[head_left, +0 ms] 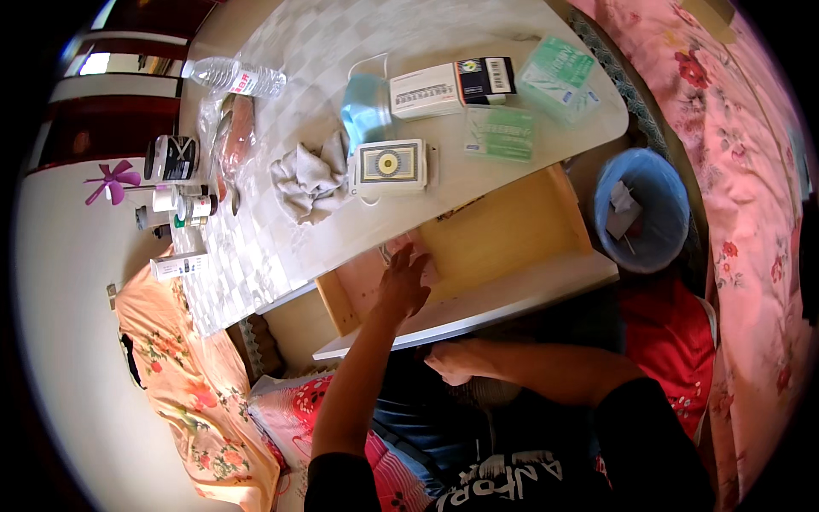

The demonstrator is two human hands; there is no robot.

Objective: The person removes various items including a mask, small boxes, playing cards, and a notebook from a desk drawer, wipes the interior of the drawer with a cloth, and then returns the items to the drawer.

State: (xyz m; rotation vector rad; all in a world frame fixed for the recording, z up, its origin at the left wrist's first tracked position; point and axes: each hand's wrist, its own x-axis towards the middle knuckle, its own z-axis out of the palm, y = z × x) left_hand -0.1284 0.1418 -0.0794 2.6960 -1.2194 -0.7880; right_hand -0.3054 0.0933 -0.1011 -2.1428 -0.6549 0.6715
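Observation:
My left hand (404, 281) reaches into the open wooden drawer (512, 224), fingers apart. Beneath its fingertips, at the drawer's left end, lies a pinkish flat item (361, 278), partly covered by the hand; I cannot tell whether they touch. Below the drawer's pale front panel, my right hand (451, 361) is curled near my lap. Its fingers are in shadow, so its grip is unclear. On the tabletop just beyond the drawer sits a deck of playing cards (391, 165), beside a crumpled grey cloth (310, 176) and a blue face mask (366, 109).
Toward the table's right end lie a white-and-black carton (425, 91) and green-and-clear packs (556, 73). A lined waste bin (668, 217) stands right of the drawer. At the left are a water bottle (237, 75), a black-lidded jar (173, 158) and a purple fan (114, 182).

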